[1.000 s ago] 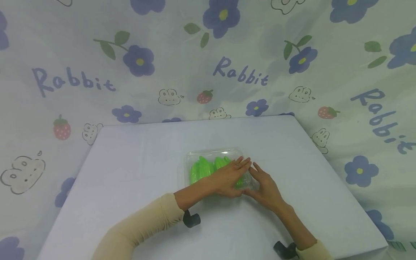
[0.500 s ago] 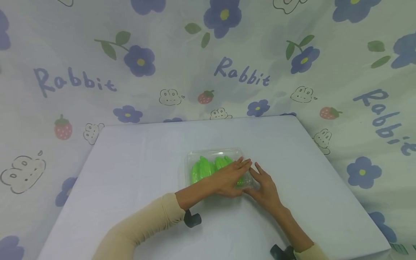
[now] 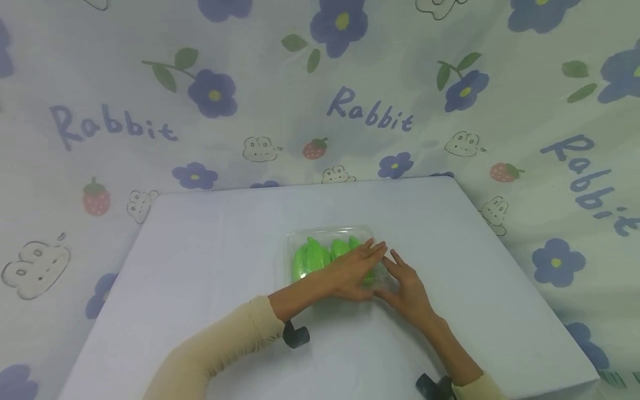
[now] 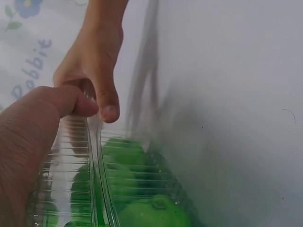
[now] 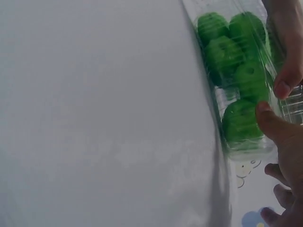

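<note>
A clear plastic clamshell box (image 3: pixel 295 240) sits on the table, with several bright green, pepper-like pieces (image 3: pixel 316 256) inside; their exact kind is unclear. My left hand (image 3: pixel 352 275) reaches across its lid with fingers straight toward the right end. In the left wrist view my left thumb (image 4: pixel 78 101) is bent at the ribbed rim (image 4: pixel 97 184). My right hand (image 3: pixel 412 291) spans the box's right end, thumb at the front corner and index finger stretched toward the back. The right thumb (image 5: pixel 272 120) touches the box's corner, while other right fingers (image 5: pixel 279 194) stand apart from it.
A white cloth covers the table (image 3: pixel 220 239). Behind and beside it hangs a curtain (image 3: pixel 280 105) printed with flowers, rabbits and strawberries. A black wrist-camera mount (image 3: pixel 296 336) hangs below my left wrist, and another mount (image 3: pixel 432 386) is at my right wrist.
Both hands stay nearly where they were on the box. Under the lid the green pieces look rounder and slightly distorted now, and the glare on the plastic has shifted. My right forearm has moved slightly left.
</note>
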{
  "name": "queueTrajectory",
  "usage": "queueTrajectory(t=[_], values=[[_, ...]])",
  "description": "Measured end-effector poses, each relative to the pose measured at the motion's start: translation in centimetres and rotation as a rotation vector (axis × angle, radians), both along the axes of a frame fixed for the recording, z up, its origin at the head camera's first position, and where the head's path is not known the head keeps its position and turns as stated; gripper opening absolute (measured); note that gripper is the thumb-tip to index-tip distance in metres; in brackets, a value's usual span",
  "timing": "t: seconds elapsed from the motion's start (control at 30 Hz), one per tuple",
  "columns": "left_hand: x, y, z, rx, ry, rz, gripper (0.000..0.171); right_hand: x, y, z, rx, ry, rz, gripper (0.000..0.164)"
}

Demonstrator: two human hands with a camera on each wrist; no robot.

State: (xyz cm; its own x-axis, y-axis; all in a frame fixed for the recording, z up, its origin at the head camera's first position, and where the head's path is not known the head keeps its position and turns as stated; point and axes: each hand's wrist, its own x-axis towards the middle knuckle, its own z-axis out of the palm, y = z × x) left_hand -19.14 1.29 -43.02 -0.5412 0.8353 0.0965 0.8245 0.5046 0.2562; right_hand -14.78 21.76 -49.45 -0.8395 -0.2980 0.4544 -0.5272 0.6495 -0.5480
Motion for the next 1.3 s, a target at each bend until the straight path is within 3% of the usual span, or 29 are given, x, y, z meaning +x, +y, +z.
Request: queueTrajectory(t=[0.2, 0.47, 0.63, 0.9, 1.1, 1.3], values=[[-0.2, -0.2, 0.2, -0.012, 0.028, 0.005, 0.1, -0.1, 0.3, 0.6, 0.055, -0.093, 0.017, 0.091], [0.0, -0.6, 0.6, -0.064, 0.097, 0.013, 0.107, -0.3, 0.8, 1.1, 0.105, -0.098, 0.06, 0.094], [0.3, -2.9, 1.3, -0.053, 0.064, 0.091, 0.111, -0.2, 0.9, 1.7, 0.11, -0.132, 0.055, 0.091], [1.8, -9.3, 1.9, 0.056, -0.057, 0.282, 0.122, -0.2, 0.9, 2.1, 0.12, -0.116, 0.063, 0.085], [3.3, -13.2, 1.1, 0.114, -0.075, 0.397, 0.128, -0.1, 0.8, 2.4, 0.137, -0.116, 0.056, 0.085], [4.3, -15.1, -0.4, 0.162, -0.153, 0.496, 0.13, -0.2, 0.8, 2.6, 0.164, -0.109, 0.045, 0.085]])
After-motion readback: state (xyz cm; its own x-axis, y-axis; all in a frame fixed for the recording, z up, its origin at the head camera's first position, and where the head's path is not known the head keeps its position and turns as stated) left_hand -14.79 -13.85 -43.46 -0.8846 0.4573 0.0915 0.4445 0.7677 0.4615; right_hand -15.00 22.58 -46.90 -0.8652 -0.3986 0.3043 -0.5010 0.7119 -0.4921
